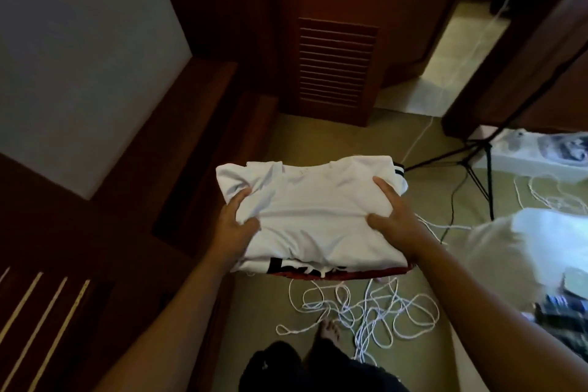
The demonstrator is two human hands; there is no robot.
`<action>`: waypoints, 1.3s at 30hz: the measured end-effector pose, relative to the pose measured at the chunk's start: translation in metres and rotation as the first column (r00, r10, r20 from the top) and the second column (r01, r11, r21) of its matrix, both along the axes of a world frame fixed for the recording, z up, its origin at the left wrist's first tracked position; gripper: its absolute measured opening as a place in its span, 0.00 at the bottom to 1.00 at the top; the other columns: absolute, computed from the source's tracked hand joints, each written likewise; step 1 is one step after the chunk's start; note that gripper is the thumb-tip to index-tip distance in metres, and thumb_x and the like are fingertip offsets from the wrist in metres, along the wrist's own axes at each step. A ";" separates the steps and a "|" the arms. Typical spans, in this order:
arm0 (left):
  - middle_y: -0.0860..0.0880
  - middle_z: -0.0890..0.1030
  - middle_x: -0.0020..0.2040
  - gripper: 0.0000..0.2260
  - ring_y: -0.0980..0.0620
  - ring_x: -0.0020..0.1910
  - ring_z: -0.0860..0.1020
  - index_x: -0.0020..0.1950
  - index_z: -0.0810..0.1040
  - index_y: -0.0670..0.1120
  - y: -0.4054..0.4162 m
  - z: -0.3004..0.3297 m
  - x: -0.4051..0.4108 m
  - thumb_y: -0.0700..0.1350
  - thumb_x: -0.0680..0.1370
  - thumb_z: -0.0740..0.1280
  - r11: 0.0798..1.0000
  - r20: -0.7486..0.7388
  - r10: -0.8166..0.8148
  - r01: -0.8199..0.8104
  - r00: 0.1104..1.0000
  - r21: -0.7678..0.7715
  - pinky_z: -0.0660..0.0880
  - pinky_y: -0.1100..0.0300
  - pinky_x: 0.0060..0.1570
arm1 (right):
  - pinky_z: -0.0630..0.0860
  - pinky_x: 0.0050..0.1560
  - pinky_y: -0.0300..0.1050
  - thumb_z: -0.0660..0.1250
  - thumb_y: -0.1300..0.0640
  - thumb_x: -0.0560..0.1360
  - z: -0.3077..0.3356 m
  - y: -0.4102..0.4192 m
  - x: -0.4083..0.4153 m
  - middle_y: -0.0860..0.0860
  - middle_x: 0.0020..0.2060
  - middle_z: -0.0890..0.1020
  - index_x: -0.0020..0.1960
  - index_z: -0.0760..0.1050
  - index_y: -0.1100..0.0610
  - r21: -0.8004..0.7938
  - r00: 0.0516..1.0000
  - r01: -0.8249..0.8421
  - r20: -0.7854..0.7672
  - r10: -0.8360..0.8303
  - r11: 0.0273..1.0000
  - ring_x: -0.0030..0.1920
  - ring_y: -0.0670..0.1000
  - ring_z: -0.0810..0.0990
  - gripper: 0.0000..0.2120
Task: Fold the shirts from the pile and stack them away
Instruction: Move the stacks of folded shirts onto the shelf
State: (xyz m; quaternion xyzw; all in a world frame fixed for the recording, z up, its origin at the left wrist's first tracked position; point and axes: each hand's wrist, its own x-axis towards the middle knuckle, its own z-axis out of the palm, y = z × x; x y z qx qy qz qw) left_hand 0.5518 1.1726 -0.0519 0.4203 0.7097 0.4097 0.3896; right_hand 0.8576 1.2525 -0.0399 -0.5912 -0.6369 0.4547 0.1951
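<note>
You hold a stack of folded shirts [313, 216] out in front of you, above the floor [264, 305], carried between both hands; your left hand [237, 222] grips the stack's left edge with the thumb pressed on top and the fingers curled underneath, and your right hand [396, 216] grips the right edge the same way, thumb lying across the top cloth and fingers out of sight below. The top shirt is white and creased where your thumbs bear on it; beneath it, along the near edge, a white layer with black lettering shows, and under that a thin band of red fabric [356, 274]; at the far right corner a cuff with dark stripes [399, 169] sticks out.

Below the stack a loose white cord [362, 309] lies in tangled loops on the floor; your bare foot [329, 332] stands just beside the loops. Straight ahead a dark wooden louvred door [337, 41] stands upright; to your left runs dark wooden furniture with a pale panel [79, 57] set into it. To the right of the door a doorway [458, 54] opens onto a brighter tiled floor; nearer on the right a black tripod [477, 165] spreads its legs on the floor beside a white box [537, 156]; at the right edge pale bedding [521, 248] lies, with blurred dark items on it which you cannot make out.
</note>
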 end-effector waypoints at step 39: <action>0.47 0.69 0.70 0.28 0.56 0.65 0.66 0.72 0.68 0.48 0.189 0.006 -0.228 0.32 0.74 0.68 0.437 -0.118 0.897 -0.895 0.426 0.091 0.66 0.62 0.61 | 0.76 0.40 0.38 0.69 0.63 0.75 0.013 0.412 -0.466 0.48 0.58 0.71 0.75 0.58 0.45 0.132 0.440 -0.886 -0.063 0.896 0.445 0.46 0.44 0.75 0.35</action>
